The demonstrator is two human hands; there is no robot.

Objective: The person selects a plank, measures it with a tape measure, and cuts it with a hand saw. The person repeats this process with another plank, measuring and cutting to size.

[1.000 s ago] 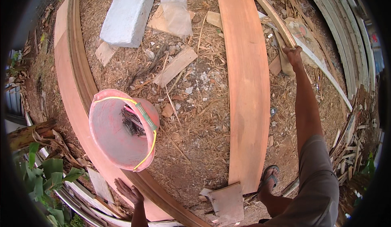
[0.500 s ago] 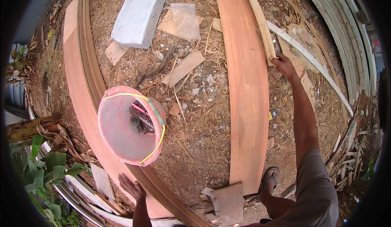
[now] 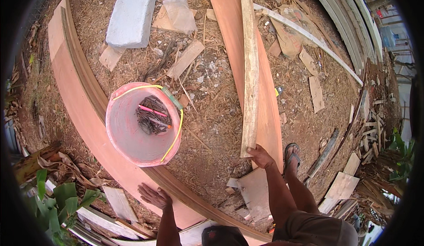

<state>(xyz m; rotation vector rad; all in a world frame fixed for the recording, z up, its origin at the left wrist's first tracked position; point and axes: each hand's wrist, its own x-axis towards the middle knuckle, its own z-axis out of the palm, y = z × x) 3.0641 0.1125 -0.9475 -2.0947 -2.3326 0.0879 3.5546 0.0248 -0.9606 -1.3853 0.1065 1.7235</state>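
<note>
My right hand (image 3: 261,156) grips the near end of a long, narrow, weathered wooden plank (image 3: 249,69). That plank lies across a wide reddish board (image 3: 268,109) on the ground, its near end at the board's left edge. With fingers spread, my left hand (image 3: 154,195) rests flat on another wide reddish board (image 3: 88,131) at the left. Thin brown strips (image 3: 90,73) run along that board's right side. On the left board stands a pink bucket (image 3: 132,146) with a yellow handle; nails, a pink pen and an orange-tipped tool lie inside.
A whitish block (image 3: 132,16) lies at the far left. A tape measure (image 3: 278,91) sits beside the right board. Scrap wood pieces (image 3: 186,59) are scattered between the boards. Long grey planks (image 3: 338,23) are stacked at the far right. My sandalled foot (image 3: 292,154) stands near the right board.
My right hand has drawn the narrow plank toward me and to the left, so it now crosses the right board. My left hand stays on the left board. The view has shifted.
</note>
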